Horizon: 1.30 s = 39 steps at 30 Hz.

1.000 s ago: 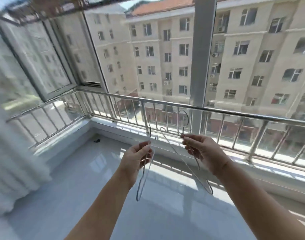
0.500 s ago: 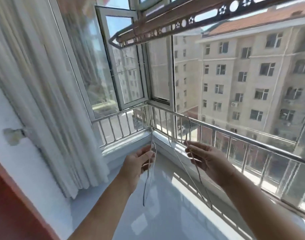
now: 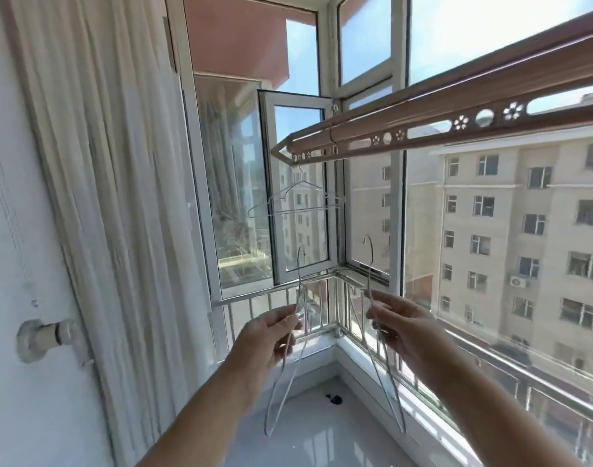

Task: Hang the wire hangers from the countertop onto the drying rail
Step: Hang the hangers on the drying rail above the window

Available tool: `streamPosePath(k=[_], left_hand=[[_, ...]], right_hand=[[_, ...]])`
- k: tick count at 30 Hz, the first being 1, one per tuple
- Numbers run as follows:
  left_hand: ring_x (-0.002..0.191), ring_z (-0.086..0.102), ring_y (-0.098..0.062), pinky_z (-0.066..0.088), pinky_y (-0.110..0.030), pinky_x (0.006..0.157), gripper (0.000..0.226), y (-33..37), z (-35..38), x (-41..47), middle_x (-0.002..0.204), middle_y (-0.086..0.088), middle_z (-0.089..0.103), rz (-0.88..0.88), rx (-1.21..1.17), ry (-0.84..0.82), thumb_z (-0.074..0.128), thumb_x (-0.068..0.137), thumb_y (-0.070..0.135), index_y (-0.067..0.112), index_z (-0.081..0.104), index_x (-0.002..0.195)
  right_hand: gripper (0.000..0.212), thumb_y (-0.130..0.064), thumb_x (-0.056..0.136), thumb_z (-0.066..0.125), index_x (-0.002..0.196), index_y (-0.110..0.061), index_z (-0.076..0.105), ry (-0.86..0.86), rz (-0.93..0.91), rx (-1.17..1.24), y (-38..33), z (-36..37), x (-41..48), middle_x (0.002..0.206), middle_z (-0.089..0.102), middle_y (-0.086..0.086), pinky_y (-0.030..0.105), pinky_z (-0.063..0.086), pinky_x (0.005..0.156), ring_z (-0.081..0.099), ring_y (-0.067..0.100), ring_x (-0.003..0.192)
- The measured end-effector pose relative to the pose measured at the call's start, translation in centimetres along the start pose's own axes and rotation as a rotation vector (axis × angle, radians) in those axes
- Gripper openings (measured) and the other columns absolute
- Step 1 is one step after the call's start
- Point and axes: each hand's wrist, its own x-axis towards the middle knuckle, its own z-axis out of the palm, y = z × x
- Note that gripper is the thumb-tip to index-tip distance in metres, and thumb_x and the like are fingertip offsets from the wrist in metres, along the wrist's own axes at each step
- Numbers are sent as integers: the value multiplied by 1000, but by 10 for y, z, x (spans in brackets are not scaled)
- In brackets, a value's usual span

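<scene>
Wire hangers (image 3: 297, 200) already hang on the drying rail (image 3: 423, 129) at 12 o'clock; at 6 o'clock the left hand (image 3: 271, 335) pinches one hanger (image 3: 299, 281), the right hand (image 3: 401, 326) another hanger (image 3: 371, 271), both unhung.

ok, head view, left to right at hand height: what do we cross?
wall pipe fitting → curtain → left hand pinching the left wire hanger → right hand pinching the right wire hanger → apartment block outside the glass

Clear gap under rail (image 3: 423, 116) (hangers (image 3: 290, 211) endmost)
</scene>
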Motion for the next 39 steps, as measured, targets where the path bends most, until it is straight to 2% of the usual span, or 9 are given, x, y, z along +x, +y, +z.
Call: streamPosePath(k=[8, 13, 19, 28, 34, 39], left_hand=[[59, 51, -13, 43, -25, 57, 17, 42, -54, 154, 71, -5, 66, 23, -20, -99, 59, 87, 1, 4, 70, 99], [66, 52, -15, 45, -26, 61, 21, 69, -71, 246, 80, -10, 66, 34, -17, -206, 61, 84, 3, 3, 71, 102], [66, 54, -13, 48, -21, 54, 22, 88, -57, 341, 78, -7, 66, 70, -63, -287, 56, 88, 1, 1, 68, 107], [65, 51, -13, 45, -24, 62, 22, 99, -27, 450, 76, -5, 65, 102, -116, -361, 54, 89, 1, 2, 68, 105], [67, 52, -13, 43, -25, 65, 20, 104, -16, 507, 78, -6, 65, 115, -155, -426, 55, 88, 1, 4, 68, 102], [67, 52, -13, 45, -22, 62, 19, 108, -6, 548, 77, -6, 65, 109, -165, -508, 55, 88, 2, 5, 69, 101]], right_hand=[[32, 1, 86, 54, 116, -5, 61, 101, -88, 4, -1, 57, 147, 79, 61, 7, 21, 42, 62, 51, 12, 68], [31, 0, 88, 52, 117, -8, 60, 181, -150, -22, -7, 75, 226, 83, 62, 8, 24, 44, 69, 53, 15, 74], [34, 2, 86, 54, 119, -7, 59, 270, -227, -105, -17, 73, 310, 83, 60, 8, 21, 44, 64, 52, 12, 70], [33, -1, 86, 57, 118, -8, 60, 336, -331, -167, -27, 49, 422, 80, 64, 5, 20, 43, 62, 53, 12, 71], [32, -1, 86, 57, 116, -9, 60, 398, -382, -197, -35, 43, 470, 78, 62, 5, 17, 43, 57, 52, 11, 67], [31, -2, 86, 58, 114, -14, 62, 473, -434, -227, -39, 40, 489, 78, 64, 4, 16, 43, 56, 53, 10, 65]])
